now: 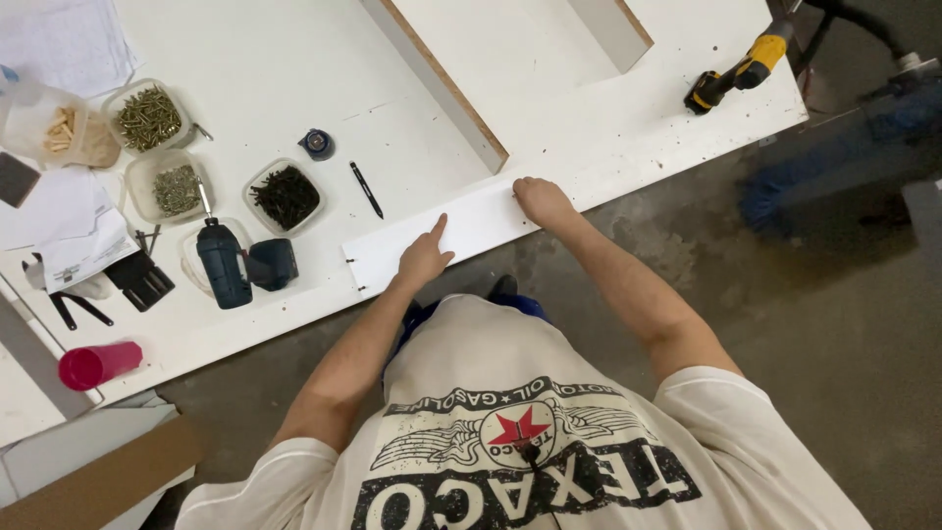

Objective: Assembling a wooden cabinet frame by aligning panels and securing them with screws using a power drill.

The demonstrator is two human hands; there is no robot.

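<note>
Both hands rest on a narrow white strip [446, 240] lying along the near edge of a big white board [294, 69]. The left hand [424, 257] lies flat on it, index finger stretched toward 1 o'clock, holding nothing. The right hand [542, 201] presses down at the strip's far end, fingers curled under; whether it grips anything cannot be told. Two small screws poke from the strip's 9 o'clock end. At 9 o'clock of the left hand lies a blue drill [238, 263], with a pink cup [98, 364] nearer the edge. Toward 11 o'clock sit a black pen [366, 189], a tub of dark screws [285, 195], a tape measure [317, 144] and more screw tubs [148, 119]. An upright white panel [440, 83] stands just beyond the right hand at 12 o'clock. A yellow drill [738, 72] lies well off at 2 o'clock.
</note>
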